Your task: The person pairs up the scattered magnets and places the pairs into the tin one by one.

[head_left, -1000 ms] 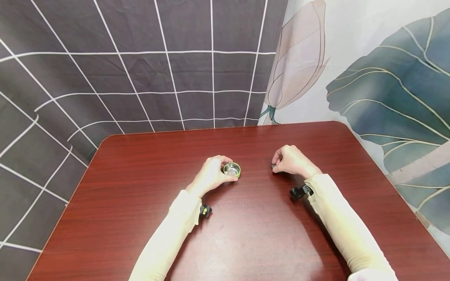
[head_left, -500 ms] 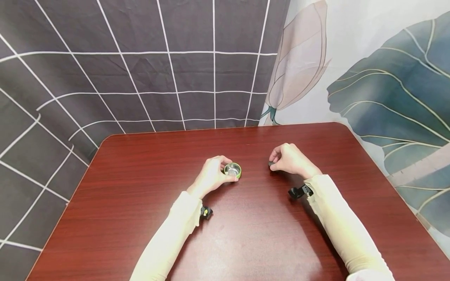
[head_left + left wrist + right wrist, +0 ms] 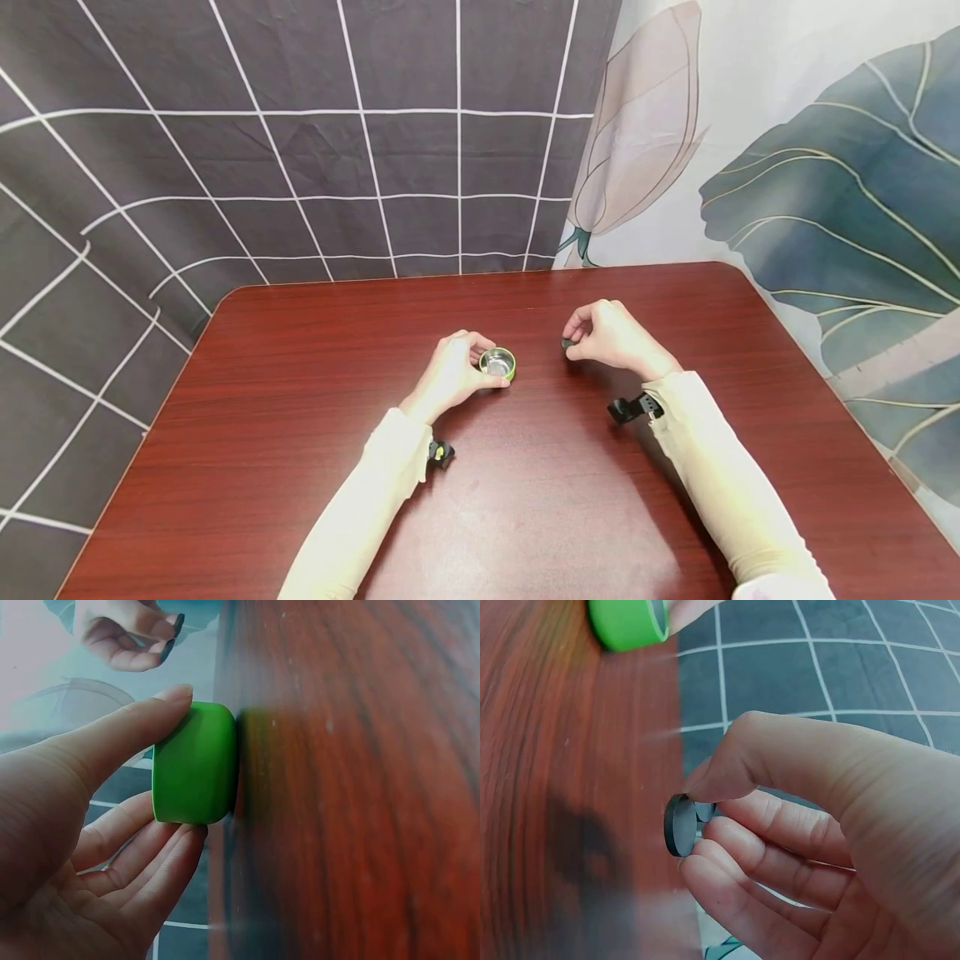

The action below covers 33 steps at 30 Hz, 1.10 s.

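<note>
A small round tin (image 3: 498,365), open at the top with a silvery inside, sits upright on the table. My left hand (image 3: 448,377) grips it, thumb on the near side and fingers on the far side; its bright green wall (image 3: 191,765) fills the gap between them in the left wrist view. To the right, my right hand (image 3: 613,335) pinches a thin black disc (image 3: 680,826) between thumb and fingers, above the table and apart from the tin. Behind the disc a second dark piece (image 3: 704,811) shows, partly hidden by the fingers.
Both hands work over a reddish-brown wooden table (image 3: 300,375) with rounded far corners. Behind it hangs a dark grey cloth (image 3: 300,158) with a white grid, and a leaf-patterned cloth (image 3: 825,192) on the right. A black wrist camera (image 3: 634,408) sits below the right hand.
My right hand has moved left and slightly farther back, toward the tin, with the black disc in its fingers. My left hand and the tin have stayed nearly in place.
</note>
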### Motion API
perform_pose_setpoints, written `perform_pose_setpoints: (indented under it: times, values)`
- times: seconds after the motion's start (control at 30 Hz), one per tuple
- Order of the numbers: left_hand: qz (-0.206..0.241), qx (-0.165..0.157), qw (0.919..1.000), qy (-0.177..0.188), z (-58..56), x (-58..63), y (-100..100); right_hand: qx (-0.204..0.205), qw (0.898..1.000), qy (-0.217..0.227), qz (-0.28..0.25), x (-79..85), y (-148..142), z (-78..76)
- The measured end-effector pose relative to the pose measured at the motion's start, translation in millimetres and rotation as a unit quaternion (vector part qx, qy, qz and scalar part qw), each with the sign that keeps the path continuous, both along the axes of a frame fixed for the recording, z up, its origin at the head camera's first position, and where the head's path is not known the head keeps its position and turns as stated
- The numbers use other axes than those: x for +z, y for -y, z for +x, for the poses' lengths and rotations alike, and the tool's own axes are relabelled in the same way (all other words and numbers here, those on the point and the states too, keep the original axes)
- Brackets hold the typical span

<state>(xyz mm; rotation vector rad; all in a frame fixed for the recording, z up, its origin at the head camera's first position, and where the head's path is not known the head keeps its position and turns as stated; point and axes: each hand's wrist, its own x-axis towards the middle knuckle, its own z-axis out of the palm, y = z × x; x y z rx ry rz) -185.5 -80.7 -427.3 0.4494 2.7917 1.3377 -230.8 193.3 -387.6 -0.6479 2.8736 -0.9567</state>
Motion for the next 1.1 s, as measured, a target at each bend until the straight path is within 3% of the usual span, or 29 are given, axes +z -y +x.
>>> perform_pose_setpoints:
  times: [0.5,1.1]
  values:
    - [0.003,0.005,1.0,-0.002,0.7,-1.6,1,0.037,0.998,-0.022,-0.054,9.5,26,0.6]
    - [0.027,-0.005,0.9996,-0.005,1.3,-1.6,2,0.072,0.989,-0.013,-0.126,6.0,59,-1.2]
